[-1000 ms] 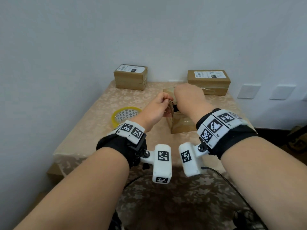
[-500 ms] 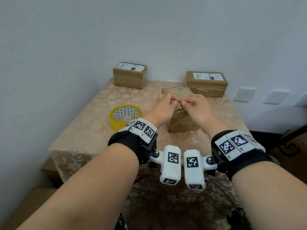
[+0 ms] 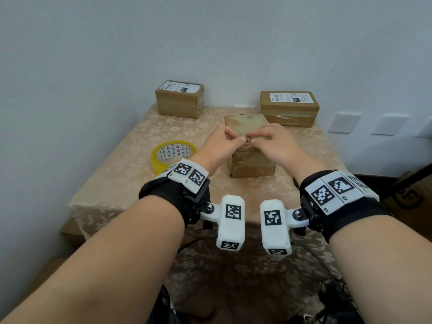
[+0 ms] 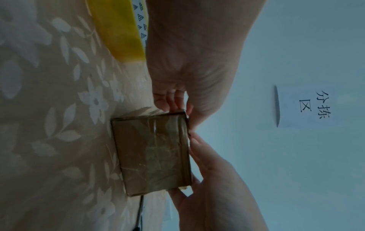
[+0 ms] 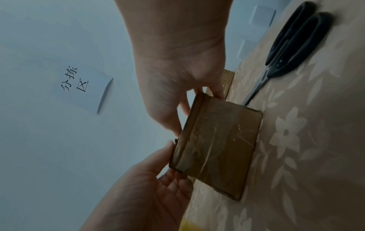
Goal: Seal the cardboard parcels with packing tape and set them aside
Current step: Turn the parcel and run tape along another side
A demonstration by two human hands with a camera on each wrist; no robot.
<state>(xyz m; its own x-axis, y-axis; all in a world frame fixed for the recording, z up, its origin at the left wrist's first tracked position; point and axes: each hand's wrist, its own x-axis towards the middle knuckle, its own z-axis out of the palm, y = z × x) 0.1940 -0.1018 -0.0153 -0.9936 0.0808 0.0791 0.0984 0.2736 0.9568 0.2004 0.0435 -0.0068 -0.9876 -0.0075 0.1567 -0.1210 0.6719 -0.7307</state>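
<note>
A small brown parcel (image 3: 251, 163) wrapped in glossy tape stands on the table's middle. My left hand (image 3: 230, 140) and right hand (image 3: 261, 139) sit on its top front edge, fingers curled, fingertips meeting at the centre. In the left wrist view my left hand (image 4: 187, 109) pinches the upper corner of the parcel (image 4: 154, 156). In the right wrist view my right hand (image 5: 187, 101) holds the top edge of the parcel (image 5: 215, 148), thumb in front and fingers behind. A yellow tape roll (image 3: 171, 155) lies to the left of my left wrist.
Two labelled parcels stand against the back wall, one at the left (image 3: 179, 100) and one at the right (image 3: 289, 108). Black scissors (image 5: 292, 43) lie on the patterned tablecloth (image 3: 121, 174) right of the small parcel. A paper sign (image 4: 308, 106) hangs on the wall.
One second ago my right hand covered the parcel's top and my left hand was at its left side. Now both hands are spread along the top front edge, fingertips together.
</note>
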